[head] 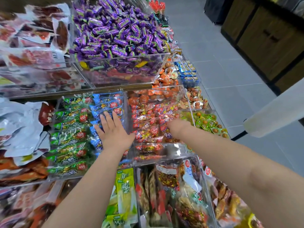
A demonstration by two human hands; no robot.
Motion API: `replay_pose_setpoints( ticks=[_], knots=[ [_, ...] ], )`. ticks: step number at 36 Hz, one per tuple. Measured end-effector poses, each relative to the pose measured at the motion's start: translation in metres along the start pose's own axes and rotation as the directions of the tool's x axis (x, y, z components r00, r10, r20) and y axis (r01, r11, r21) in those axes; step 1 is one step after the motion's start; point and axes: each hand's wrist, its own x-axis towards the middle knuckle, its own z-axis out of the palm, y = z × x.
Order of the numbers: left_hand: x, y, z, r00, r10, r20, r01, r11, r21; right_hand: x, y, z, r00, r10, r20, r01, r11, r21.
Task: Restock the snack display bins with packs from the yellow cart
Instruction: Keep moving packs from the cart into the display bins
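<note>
My left hand (pixel 113 130) lies flat with straight fingers on the blue snack packs (pixel 108 102) in a clear acrylic bin (pixel 126 112) on the middle tier. My right hand (pixel 176 129) reaches into the neighbouring bin of red snack packs (pixel 148 119). Its fingers are buried among the packs, so its grip is hidden. Green packs (pixel 70 129) fill the left half of the blue packs' bin. The yellow cart is out of view.
Purple candies (pixel 115 30) heap in the upper bin. Orange-lidded cups (pixel 164 78) and green cups (pixel 207 120) sit to the right, and bagged snacks (pixel 169 186) lie below. Grey tiled aisle floor (pixel 222 63) runs to the right, with a dark cabinet (pixel 271 38) and a white object (pixel 271 109).
</note>
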Motion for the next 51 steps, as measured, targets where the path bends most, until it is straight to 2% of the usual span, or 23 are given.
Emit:
replay_pose_setpoints(
  ticks=[2, 5, 7, 10, 14, 21, 30, 40, 47, 49, 51],
  knots=[
    [0.001, -0.002, 0.005, 1.0, 0.006, -0.022, -0.006, 1.0, -0.011, 0.007, -0.004, 0.01, 0.997, 0.032, -0.068, -0.032, 0.999, 0.005],
    [0.003, -0.003, 0.009, 0.999, 0.009, -0.048, -0.009, 1.0, -0.005, 0.014, -0.002, 0.027, 0.964, 0.015, -0.265, -0.008, 1.0, 0.026],
    [0.003, -0.003, 0.011, 0.998, 0.009, -0.062, -0.009, 1.0, 0.0, 0.017, -0.001, 0.04, 0.95, 0.001, -0.313, 0.006, 1.0, 0.021],
    [0.003, -0.002, 0.014, 0.997, 0.0, -0.074, 0.0, 1.0, -0.007, 0.02, -0.001, 0.057, 0.961, -0.057, -0.27, 0.046, 0.998, -0.048],
    [0.004, -0.001, 0.017, 0.995, -0.009, -0.096, 0.01, 1.0, 0.006, 0.028, 0.0, 0.067, 0.971, -0.039, -0.237, 0.019, 0.996, -0.088],
    [0.005, -0.001, 0.021, 0.992, -0.018, -0.125, 0.021, 0.999, 0.025, 0.048, -0.003, 0.063, 0.982, -0.01, -0.191, 0.007, 1.0, -0.016],
    [0.004, -0.001, 0.023, 0.99, -0.014, -0.142, 0.014, 1.0, -0.001, 0.06, -0.002, 0.064, 0.972, -0.018, -0.234, 0.011, 0.999, -0.03],
    [0.003, -0.001, 0.021, 0.994, 0.001, -0.11, -0.005, 0.999, -0.039, 0.051, 0.002, 0.061, 0.985, 0.018, -0.174, -0.027, 0.999, -0.047],
    [0.0, -0.003, 0.013, 0.997, 0.027, -0.066, -0.031, 0.997, -0.067, 0.009, 0.009, 0.056, 0.984, -0.052, -0.169, 0.067, 0.994, 0.082],
    [0.0, -0.005, 0.006, 0.998, 0.045, -0.031, -0.048, 0.995, -0.089, -0.009, 0.007, 0.052, 0.972, -0.062, -0.225, 0.112, 0.969, 0.219],
    [-0.003, -0.007, -0.005, 0.998, 0.059, -0.009, -0.06, 0.986, -0.158, -0.03, 0.006, 0.048, 0.956, -0.04, -0.29, 0.162, 0.898, 0.41]
  ],
)
